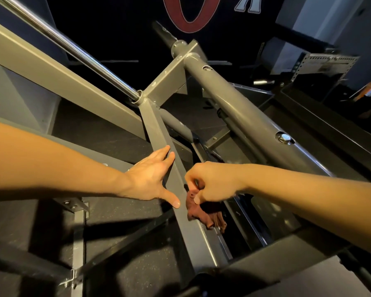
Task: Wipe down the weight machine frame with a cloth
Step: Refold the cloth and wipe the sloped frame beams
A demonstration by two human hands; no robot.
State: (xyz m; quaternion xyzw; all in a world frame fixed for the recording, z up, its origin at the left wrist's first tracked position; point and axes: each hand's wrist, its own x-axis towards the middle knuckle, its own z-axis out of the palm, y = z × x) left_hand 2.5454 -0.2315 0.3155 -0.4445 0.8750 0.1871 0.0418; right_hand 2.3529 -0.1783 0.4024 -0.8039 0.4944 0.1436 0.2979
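Wiping step in hand, on the grey square-section frame bar (159, 133) that runs from the welded joint near the chrome rod (73, 48) down toward the camera. Right hand (212, 183) clenched around a bunched reddish-brown cloth (198, 213), fingers curled over it, thumb tip showing at the lower edge; the cloth spills out below the fist and lies against the right-hand face of the bar, loose end hanging past the edge toward the dark gap beneath. Left hand (153, 174) released, fingers straight and laid along the bar's upper left edge, thumb spread and touching the bar just beside the cloth; looks like a brace rather than a grip. Judged: mid-task on this member. Next move likely calls for sliding the cloth along the bar with steady pressure, and for shifting the left hand clear of its path. Round grey tube (244, 116) to the right untouched by either hand.
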